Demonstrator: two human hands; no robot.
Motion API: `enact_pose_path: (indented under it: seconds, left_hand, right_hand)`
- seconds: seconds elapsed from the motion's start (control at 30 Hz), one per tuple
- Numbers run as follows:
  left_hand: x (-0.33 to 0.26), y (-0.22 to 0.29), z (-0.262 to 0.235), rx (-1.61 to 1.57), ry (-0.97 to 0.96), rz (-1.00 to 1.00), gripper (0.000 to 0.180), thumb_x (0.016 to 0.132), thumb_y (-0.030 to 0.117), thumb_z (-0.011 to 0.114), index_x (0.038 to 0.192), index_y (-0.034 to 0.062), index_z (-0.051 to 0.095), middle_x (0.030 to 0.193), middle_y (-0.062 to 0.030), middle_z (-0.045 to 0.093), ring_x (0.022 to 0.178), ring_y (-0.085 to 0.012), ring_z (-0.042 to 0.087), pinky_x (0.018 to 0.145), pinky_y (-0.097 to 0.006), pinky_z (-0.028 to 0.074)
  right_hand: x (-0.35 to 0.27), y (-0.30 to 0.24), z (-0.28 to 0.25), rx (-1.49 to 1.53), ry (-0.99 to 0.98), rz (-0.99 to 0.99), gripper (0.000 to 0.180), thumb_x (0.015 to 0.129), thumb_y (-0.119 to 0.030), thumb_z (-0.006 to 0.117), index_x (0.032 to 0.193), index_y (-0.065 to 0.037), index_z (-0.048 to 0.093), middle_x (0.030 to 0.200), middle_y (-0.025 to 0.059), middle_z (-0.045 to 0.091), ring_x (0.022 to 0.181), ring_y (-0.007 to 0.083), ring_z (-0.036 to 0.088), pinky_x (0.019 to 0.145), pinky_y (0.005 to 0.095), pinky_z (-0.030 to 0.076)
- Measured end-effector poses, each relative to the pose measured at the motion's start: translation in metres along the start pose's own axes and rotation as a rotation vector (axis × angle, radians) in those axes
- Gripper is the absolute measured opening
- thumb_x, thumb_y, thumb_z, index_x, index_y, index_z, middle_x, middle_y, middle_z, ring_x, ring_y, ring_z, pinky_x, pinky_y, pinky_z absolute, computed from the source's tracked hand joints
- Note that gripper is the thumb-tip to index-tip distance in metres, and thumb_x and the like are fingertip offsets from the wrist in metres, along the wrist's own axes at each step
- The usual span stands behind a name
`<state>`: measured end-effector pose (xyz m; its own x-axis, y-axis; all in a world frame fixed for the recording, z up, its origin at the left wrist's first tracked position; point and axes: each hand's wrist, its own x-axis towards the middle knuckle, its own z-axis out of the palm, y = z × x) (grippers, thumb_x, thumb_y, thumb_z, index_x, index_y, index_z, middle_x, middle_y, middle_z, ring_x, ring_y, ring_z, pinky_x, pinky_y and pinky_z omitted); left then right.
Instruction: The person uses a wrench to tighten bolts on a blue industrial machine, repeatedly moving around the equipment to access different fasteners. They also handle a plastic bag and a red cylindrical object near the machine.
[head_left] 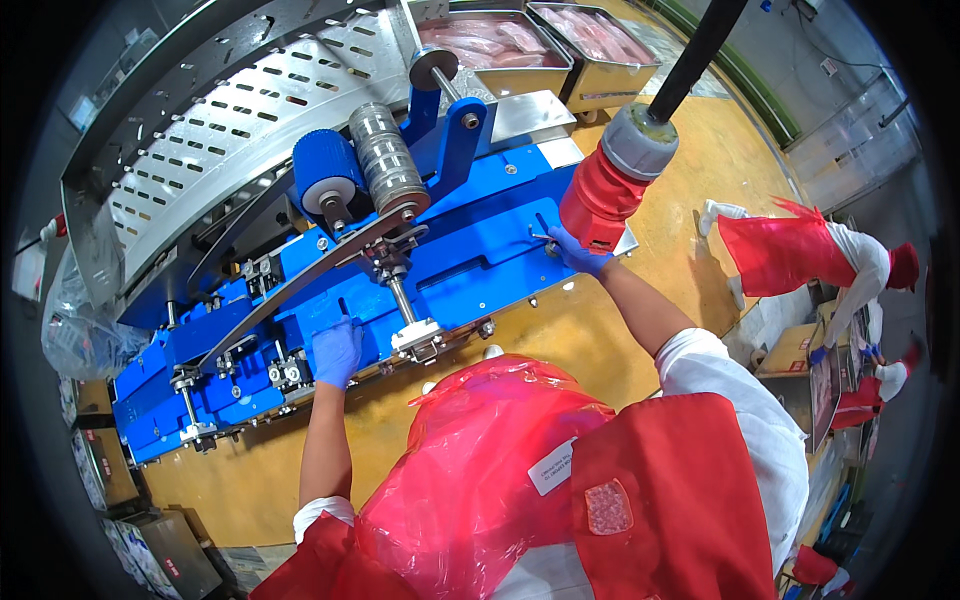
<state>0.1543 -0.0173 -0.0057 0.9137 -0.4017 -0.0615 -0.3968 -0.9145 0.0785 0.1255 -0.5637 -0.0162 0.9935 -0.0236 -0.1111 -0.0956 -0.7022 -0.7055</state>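
Note:
In front of me stretches a machine with a bright blue bed [470, 280]. My left hand [338, 354], in a blue-violet glove, rests on the near part of the bed, left of a metal post [400, 298]; its fingers point away from me and seem to lie on the blue surface. At the bed's right end, my right hand [582, 252], gloved alike, has its fingers closed at a small metal rod [540, 237]; the grip is partly hidden. Just above that hand hangs a large red plug [600, 198] with a grey collar.
A blue roller [327, 170] and a segmented metal roller [388, 158] stand over the bed. Beyond are a slotted steel tray [215, 135] and bins [512, 80] of pale pink meat. Co-workers in red aprons [785, 255] stand at right. Boxes [165, 555] sit lower left.

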Motion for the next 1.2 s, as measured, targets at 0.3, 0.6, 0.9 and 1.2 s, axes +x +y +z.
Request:
enact_pose_path:
  seconds: [0.3, 0.6, 0.9, 1.2]
  left_hand:
    - [0.002, 0.006, -0.018, 0.039, -0.075, -0.009, 0.03, 0.091, 0.033, 0.057, 0.1, 0.0049, 0.059, 0.089, -0.0162, 0.069, 0.08, -0.0352, 0.069, 0.079, -0.052, 0.047]
    - [0.01, -0.002, -0.014, 0.099, -0.108, 0.084, 0.028, 0.09, 0.033, 0.06, 0.099, 0.0063, 0.058, 0.084, -0.0147, 0.07, 0.075, -0.0333, 0.07, 0.074, -0.049, 0.047]
    - [0.011, -0.001, -0.019, 0.06, -0.193, 0.049, 0.029, 0.092, 0.032, 0.058, 0.1, 0.0048, 0.058, 0.086, -0.0199, 0.071, 0.08, -0.0392, 0.069, 0.079, -0.052, 0.048]
    - [0.015, 0.007, -0.036, 0.067, -0.244, 0.108, 0.03, 0.088, 0.03, 0.058, 0.099, 0.0021, 0.058, 0.09, -0.0241, 0.069, 0.086, -0.0425, 0.067, 0.078, -0.052, 0.05]
  right_hand:
    - [0.018, -0.01, 0.028, -0.268, 0.256, 0.3, 0.017, 0.084, -0.011, 0.064, 0.101, -0.012, 0.063, 0.092, 0.0139, 0.068, 0.087, 0.0315, 0.066, 0.071, 0.0402, 0.052]
    - [0.026, 0.024, 0.044, -0.452, 0.22, 0.249, 0.021, 0.083, -0.015, 0.064, 0.103, -0.009, 0.064, 0.095, 0.0194, 0.068, 0.089, 0.0375, 0.067, 0.073, 0.0441, 0.054]
    - [0.042, 0.039, 0.032, -0.367, 0.119, 0.203, 0.032, 0.079, -0.024, 0.066, 0.101, -0.001, 0.07, 0.103, 0.0238, 0.069, 0.095, 0.0398, 0.067, 0.078, 0.0452, 0.055]
    - [0.024, -0.058, 0.015, -0.406, 0.012, 0.547, 0.022, 0.075, -0.011, 0.069, 0.095, -0.006, 0.076, 0.096, 0.0174, 0.072, 0.088, 0.0336, 0.072, 0.072, 0.0419, 0.057]
